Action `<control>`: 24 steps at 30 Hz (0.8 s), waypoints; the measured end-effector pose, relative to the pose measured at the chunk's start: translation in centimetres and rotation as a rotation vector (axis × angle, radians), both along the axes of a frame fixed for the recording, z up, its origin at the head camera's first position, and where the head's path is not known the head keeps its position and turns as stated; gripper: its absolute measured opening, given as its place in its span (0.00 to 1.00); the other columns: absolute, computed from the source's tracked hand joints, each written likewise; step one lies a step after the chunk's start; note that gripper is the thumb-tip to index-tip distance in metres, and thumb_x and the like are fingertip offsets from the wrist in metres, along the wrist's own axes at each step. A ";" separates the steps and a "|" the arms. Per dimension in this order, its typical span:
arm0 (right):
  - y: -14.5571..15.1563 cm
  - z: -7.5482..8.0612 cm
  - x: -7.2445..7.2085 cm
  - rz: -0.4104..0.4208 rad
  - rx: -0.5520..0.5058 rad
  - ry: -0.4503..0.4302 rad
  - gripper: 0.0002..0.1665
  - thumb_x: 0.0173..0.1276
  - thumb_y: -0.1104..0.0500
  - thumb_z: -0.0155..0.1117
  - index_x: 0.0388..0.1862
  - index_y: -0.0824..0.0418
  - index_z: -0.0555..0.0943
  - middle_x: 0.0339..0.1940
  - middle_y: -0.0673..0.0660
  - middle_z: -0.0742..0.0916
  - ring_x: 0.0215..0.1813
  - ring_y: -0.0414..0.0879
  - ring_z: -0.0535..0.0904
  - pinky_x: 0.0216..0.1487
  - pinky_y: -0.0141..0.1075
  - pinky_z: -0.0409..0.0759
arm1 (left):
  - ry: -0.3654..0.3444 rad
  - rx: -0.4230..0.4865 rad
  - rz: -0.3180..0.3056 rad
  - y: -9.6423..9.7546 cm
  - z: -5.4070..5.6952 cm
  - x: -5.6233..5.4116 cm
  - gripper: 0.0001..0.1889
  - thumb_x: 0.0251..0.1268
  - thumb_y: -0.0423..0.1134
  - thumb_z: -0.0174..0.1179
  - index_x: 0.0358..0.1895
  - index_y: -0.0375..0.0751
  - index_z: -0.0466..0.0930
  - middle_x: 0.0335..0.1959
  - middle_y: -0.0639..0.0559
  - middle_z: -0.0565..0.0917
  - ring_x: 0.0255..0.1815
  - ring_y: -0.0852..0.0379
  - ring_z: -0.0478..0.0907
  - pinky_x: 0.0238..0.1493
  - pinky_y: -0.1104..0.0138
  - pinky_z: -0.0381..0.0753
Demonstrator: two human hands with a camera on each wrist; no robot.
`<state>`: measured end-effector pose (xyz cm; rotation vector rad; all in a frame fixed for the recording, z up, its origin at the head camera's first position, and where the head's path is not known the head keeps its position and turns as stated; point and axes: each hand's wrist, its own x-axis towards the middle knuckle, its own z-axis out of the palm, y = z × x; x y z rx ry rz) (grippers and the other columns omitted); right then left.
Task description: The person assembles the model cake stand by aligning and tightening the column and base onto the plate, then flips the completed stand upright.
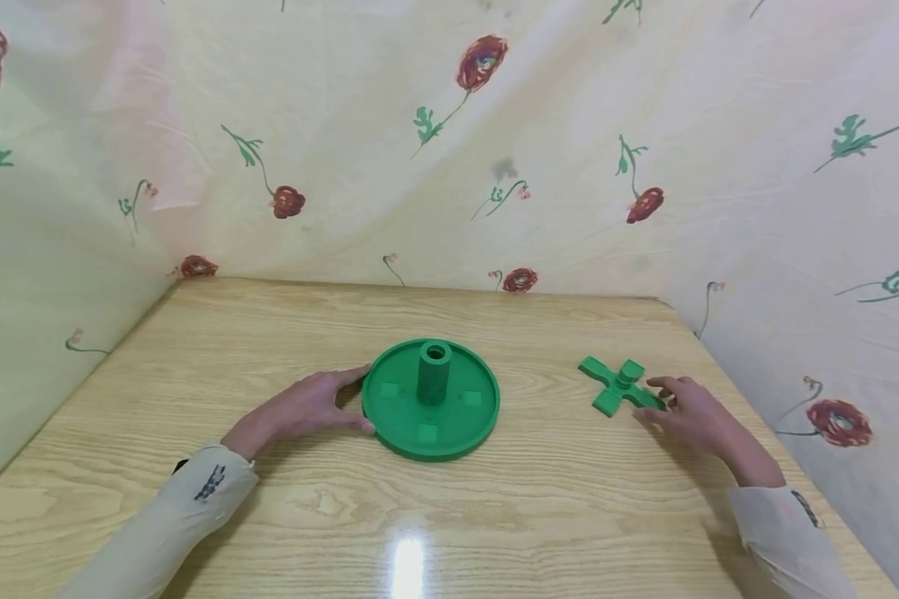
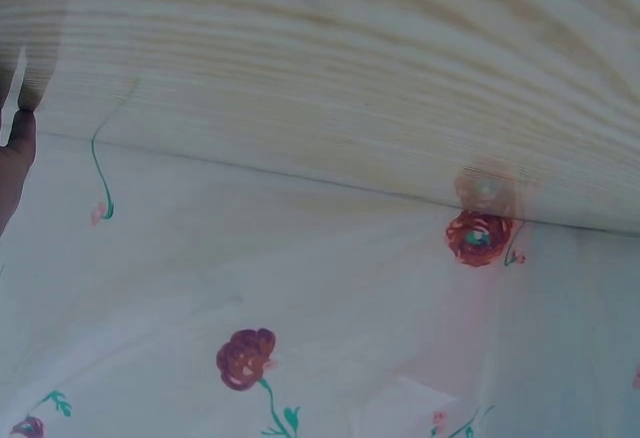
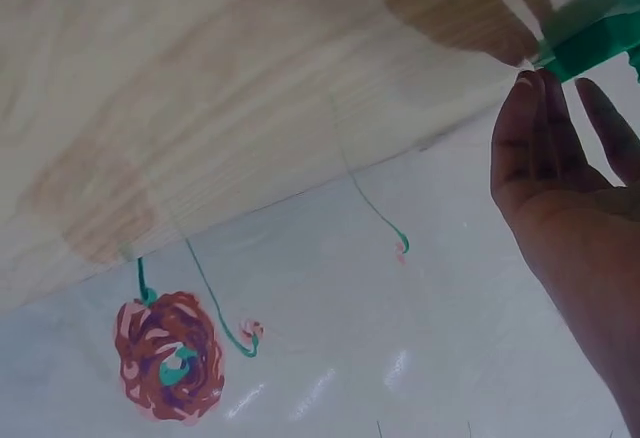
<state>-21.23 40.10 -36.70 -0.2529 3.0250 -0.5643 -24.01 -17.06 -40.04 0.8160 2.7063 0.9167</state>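
Note:
A round green tray-like disc [image 1: 397,433] with a raised rim lies on the table in the head view. From its middle rises a hollow green post [image 1: 433,378]. My left hand [image 1: 310,408] is at the disc's left side, thumb and index finger spread along the rim. To the right lies a green cross-shaped piece [image 1: 609,403] with a short round stub at its centre. My right hand [image 1: 689,416] is around the end of its right arm, thumb on the near side and fingers on the far side. In the right wrist view, fingertips are close to the green piece [image 3: 595,48]; firm contact is unclear.
The wood-grain table [image 1: 517,516] reaches back to a pale cloth [image 1: 345,150] printed with red flowers, which hangs behind and along both sides. A bright light reflection shows on the table's near part.

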 end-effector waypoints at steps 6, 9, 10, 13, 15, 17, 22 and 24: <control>0.4 -0.5 0.3 0.013 0.020 0.072 0.33 0.70 0.55 0.73 0.58 0.82 0.77 0.44 0.73 0.81 0.44 0.64 0.79 0.43 0.59 0.81 | -0.012 -0.002 0.010 0.0 -0.1 0.0 0.57 0.57 0.66 0.73 0.81 0.34 0.59 0.76 0.36 0.68 0.77 0.38 0.63 0.73 0.43 0.65; 0.5 -0.8 0.3 0.024 0.018 0.114 0.29 0.69 0.57 0.74 0.55 0.81 0.79 0.42 0.71 0.81 0.42 0.62 0.80 0.42 0.57 0.81 | -0.016 0.000 0.013 -0.1 -0.2 0.0 0.57 0.57 0.66 0.73 0.81 0.34 0.59 0.76 0.37 0.68 0.77 0.38 0.63 0.73 0.43 0.64; 0.5 -0.9 0.3 0.026 0.016 0.127 0.27 0.69 0.58 0.74 0.53 0.81 0.80 0.41 0.71 0.81 0.42 0.62 0.80 0.42 0.57 0.81 | -0.014 0.002 0.011 -0.1 -0.2 0.0 0.57 0.57 0.66 0.73 0.81 0.34 0.59 0.76 0.37 0.68 0.77 0.38 0.62 0.73 0.43 0.64; 0.5 -1.0 0.3 0.030 0.010 0.147 0.24 0.69 0.60 0.74 0.51 0.80 0.81 0.41 0.70 0.81 0.41 0.63 0.80 0.42 0.58 0.81 | -0.006 0.001 0.007 -0.1 -0.2 -0.1 0.56 0.57 0.66 0.72 0.81 0.34 0.59 0.76 0.37 0.68 0.77 0.38 0.63 0.73 0.43 0.65; 0.4 -1.0 0.4 0.025 0.007 0.142 0.24 0.70 0.60 0.73 0.52 0.80 0.81 0.41 0.70 0.81 0.42 0.63 0.81 0.42 0.57 0.81 | -0.002 0.002 0.003 -0.2 -0.3 -0.1 0.56 0.57 0.66 0.72 0.80 0.33 0.59 0.76 0.37 0.68 0.77 0.38 0.63 0.73 0.43 0.65; 0.3 -1.0 0.5 0.019 -0.002 0.131 0.24 0.71 0.60 0.72 0.52 0.80 0.80 0.40 0.68 0.82 0.42 0.61 0.81 0.42 0.56 0.81 | -0.002 0.001 0.001 -0.1 -0.4 -0.1 0.57 0.57 0.66 0.72 0.80 0.33 0.59 0.76 0.37 0.68 0.77 0.38 0.63 0.73 0.43 0.65; -0.3 -0.8 0.8 0.025 -0.052 0.167 0.21 0.73 0.61 0.70 0.55 0.77 0.81 0.41 0.62 0.86 0.42 0.55 0.81 0.41 0.46 0.80 | -0.005 0.000 0.004 -0.1 -0.3 -0.1 0.57 0.57 0.66 0.72 0.80 0.33 0.59 0.76 0.36 0.68 0.77 0.38 0.63 0.73 0.43 0.64; -0.8 -0.7 1.1 0.047 -0.071 0.230 0.19 0.72 0.62 0.70 0.55 0.75 0.81 0.41 0.62 0.87 0.43 0.55 0.82 0.39 0.42 0.80 | -0.003 0.000 0.004 -0.1 -0.3 0.0 0.57 0.57 0.66 0.72 0.80 0.33 0.59 0.76 0.36 0.68 0.77 0.38 0.63 0.73 0.43 0.64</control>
